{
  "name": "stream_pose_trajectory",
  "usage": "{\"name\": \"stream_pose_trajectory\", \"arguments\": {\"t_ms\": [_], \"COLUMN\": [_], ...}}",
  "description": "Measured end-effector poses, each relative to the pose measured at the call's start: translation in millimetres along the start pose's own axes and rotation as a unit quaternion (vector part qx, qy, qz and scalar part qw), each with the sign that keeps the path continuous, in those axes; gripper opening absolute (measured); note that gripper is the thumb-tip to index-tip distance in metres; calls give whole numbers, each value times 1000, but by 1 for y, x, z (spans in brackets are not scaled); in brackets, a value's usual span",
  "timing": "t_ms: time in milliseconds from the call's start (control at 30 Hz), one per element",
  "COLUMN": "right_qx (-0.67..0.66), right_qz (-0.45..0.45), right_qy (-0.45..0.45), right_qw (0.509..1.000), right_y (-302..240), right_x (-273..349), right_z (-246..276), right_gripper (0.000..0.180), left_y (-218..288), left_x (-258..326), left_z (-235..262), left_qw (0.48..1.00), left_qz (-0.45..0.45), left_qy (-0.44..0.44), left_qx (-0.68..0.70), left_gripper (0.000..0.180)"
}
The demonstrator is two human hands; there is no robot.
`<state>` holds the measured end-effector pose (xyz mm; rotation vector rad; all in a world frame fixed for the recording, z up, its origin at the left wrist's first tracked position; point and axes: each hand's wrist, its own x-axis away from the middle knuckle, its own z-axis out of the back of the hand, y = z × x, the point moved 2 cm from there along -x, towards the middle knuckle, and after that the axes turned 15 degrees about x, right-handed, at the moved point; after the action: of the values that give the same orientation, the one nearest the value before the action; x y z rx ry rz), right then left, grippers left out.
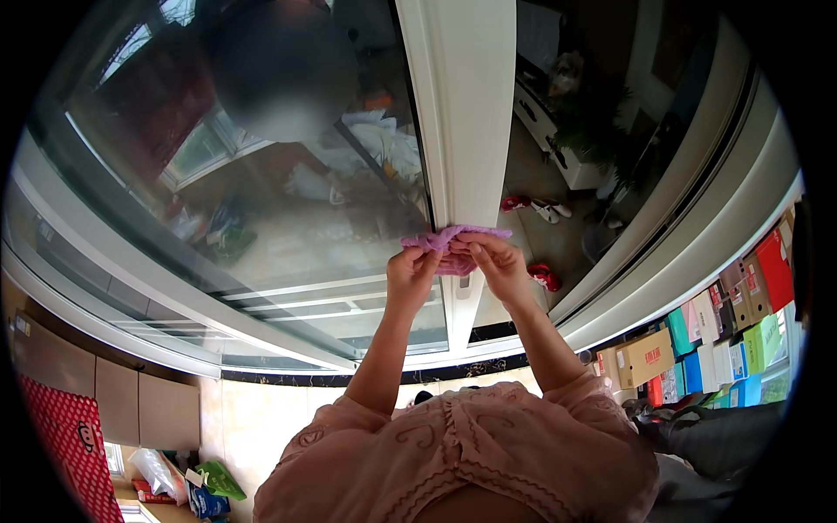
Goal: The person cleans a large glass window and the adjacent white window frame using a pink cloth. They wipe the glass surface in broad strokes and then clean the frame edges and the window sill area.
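Observation:
Between both hands is a bunched purple cloth (452,237), held up in front of the white frame of a sliding glass door (475,113). My left hand (411,272) pinches the cloth's left part, its fingers closed. On the other side, my right hand (495,260) grips the cloth with thumb and fingers pressed together. Just below the cloth, a recessed door handle (464,284) shows on the frame. The large glass pane (331,209) lies to the left of the cloth and carries reflections.
Through the gap on the right are a white cabinet (558,144), a plant (597,122) and several shoes (545,209) on the floor. Stacked shoe boxes (645,356) line the right side. Brown cupboards (118,403) and a red patterned cloth (65,444) are at the lower left.

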<state>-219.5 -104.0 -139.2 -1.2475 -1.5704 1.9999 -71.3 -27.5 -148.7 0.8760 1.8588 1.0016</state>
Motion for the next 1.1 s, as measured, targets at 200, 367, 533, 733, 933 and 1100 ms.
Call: {"name": "stream_pose_trajectory", "arguments": {"t_ms": [200,367,533,733,933,1100], "right_qx": [66,2,-64,-80,-106,-77], "right_qz": [174,289,276,174,81,61], "right_qy": [11,-14,-7,-20,-40,-45], "right_qw": [983,957,959,981,990,994], "right_y": [-109,-180,-154,-116,-59,-10], "right_x": [-56,-110,-103,-76,-42,-12], "right_z": [-5,-8,-12,-16,-17,-23], "right_gripper": [36,39,39,37,34,31], "left_y": [107,181,165,125,70,16], "left_x": [-46,-86,-77,-57,-30,-10], "left_z": [-56,-87,-80,-58,-24,8], "left_qw": [985,963,972,977,993,997], "left_qz": [-173,-263,-228,-203,-95,-27], "left_qy": [-25,-35,23,49,69,55], "left_qx": [14,55,50,31,29,39], "left_gripper": [17,16,15,13,12,10]}}
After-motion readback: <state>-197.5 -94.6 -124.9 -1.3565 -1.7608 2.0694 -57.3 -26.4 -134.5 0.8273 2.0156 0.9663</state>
